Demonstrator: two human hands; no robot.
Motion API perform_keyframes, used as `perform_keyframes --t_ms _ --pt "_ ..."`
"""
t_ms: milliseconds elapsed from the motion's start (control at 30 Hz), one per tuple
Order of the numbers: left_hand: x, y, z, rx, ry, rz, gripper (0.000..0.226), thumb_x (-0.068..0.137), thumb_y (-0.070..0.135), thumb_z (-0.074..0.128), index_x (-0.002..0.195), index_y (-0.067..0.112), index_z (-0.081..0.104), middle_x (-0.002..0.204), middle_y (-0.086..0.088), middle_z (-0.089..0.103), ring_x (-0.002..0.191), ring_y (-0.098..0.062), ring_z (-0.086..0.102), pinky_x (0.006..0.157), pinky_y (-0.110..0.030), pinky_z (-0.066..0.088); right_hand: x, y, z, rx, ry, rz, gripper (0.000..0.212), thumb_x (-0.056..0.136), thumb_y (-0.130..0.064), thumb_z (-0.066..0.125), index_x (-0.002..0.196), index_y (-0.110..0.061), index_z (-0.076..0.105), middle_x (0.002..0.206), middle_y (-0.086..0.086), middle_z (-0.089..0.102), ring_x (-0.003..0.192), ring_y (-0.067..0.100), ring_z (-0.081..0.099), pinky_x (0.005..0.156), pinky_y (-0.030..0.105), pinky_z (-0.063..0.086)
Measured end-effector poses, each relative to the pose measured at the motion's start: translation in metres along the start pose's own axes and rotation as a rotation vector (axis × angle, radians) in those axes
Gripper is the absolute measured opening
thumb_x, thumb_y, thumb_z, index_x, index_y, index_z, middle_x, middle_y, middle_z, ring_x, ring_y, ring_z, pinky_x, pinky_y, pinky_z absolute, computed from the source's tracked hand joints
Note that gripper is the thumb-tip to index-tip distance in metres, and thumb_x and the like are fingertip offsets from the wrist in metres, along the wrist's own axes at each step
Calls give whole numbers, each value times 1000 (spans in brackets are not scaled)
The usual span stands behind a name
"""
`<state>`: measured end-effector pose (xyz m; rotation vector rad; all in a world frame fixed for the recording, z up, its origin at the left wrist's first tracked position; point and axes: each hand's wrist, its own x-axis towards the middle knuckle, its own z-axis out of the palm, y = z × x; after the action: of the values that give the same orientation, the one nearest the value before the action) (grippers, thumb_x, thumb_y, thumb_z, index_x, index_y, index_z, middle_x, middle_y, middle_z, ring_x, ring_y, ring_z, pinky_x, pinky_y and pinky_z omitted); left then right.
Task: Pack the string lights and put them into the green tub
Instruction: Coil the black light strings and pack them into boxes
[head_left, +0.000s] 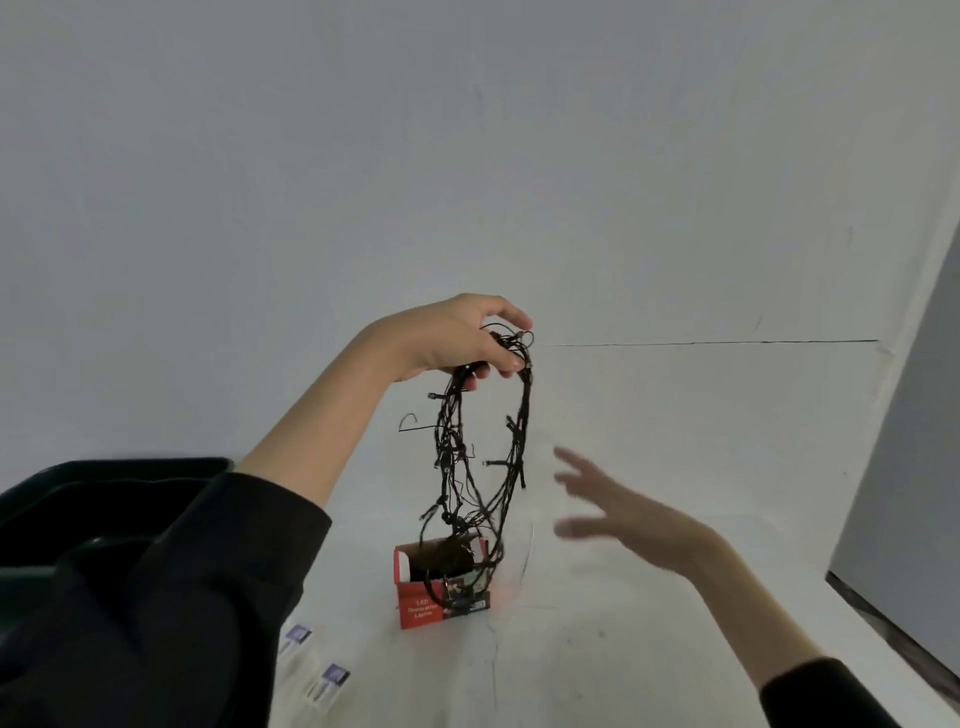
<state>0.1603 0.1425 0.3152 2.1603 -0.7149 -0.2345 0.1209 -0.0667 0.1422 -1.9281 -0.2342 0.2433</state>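
Far left, the green tub (130, 467) sits at the table edge, half hidden behind a dark sleeve (156, 597), and from here nothing shows inside it. Just right of the sleeve, two small printed tags (332, 678) lie on the white table (623, 649).

Centre stage: the left hand (457, 338) is up high, fingers and thumb curled round the top of the string lights (519, 415), which hang as a long bundled loop of dark wire. The bottom of that loop dips into the open top of the red box (415, 608) standing upright below (a few strands drape over its front lip).

On the right, the right hand (613, 509) is blurred, fingers spread and straight, holding nothing, near the loop but apart from it.

So where are we? The coiling looks done and the boxing has only started, with most of the loop above the box. Left to go, by my reading: feed the rest in, close the box, carry it over to the tub.
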Motion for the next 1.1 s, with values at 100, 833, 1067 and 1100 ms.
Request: perform_keyframes --t_ms 100,833,1067,1100 --pt "4 4 15 -14 -33 35 42 87 8 63 125 19 52 77 -3 59 57 -10 48 56 -23 47 14 -42 20 167 107 -237 112 63 -46 77 146 -47 2 148 -12 21 138 1 17 112 34 20" --pt "-83 -149 64 -200 50 -259 111 46 51 81 141 48 22 137 14 40 127 -8 34 108 -34 29 16 -34 20 -882 328 -281 23 91 -10 39 102 -14 59 85 -2 59 81 18 49 67 29 36" --pt "-51 -105 111 -342 154 114 118 60 47 82 142 53 -2 140 19 37 129 9 34 108 -22 29 22 -44 39 -1025 250 -634 31 71 -16 30 87 -9 56 83 3 50 78 18 39 66 30 33" --pt "-48 -106 118 -416 165 112 118 64 35 84 144 49 -2 131 18 47 122 7 45 103 -20 38 23 -46 43 -951 243 -632 34 68 -16 29 87 -9 57 83 3 51 79 19 39 66 32 36"
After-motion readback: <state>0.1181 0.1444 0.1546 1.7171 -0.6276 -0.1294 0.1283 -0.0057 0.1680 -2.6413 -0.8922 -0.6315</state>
